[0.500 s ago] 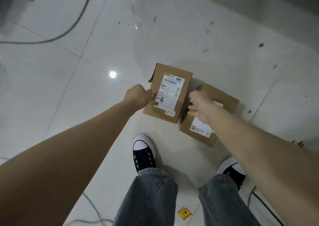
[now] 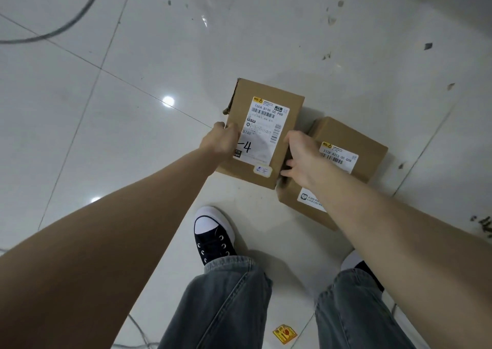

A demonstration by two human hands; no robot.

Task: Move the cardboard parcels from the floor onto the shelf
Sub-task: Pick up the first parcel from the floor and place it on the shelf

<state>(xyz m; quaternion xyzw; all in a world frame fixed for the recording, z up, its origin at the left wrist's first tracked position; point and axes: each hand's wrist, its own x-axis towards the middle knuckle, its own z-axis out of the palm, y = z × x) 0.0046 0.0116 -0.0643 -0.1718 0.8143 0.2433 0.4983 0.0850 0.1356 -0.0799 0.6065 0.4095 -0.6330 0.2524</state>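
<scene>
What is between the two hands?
The parcel with the "-4" label: the head view shows the left hand on one side and the right hand on the other.

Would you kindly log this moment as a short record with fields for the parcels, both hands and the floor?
parcel in hand: left parcel, label marked "-4", gripped on both sides
other parcel: right parcel, on the floor, touching the first
left hand: clasps the left parcel's left edge
right hand: clasps its right edge, fingers in the gap between parcels
floor: pale glossy tiles, cable at far left
shelf: not in view
</scene>
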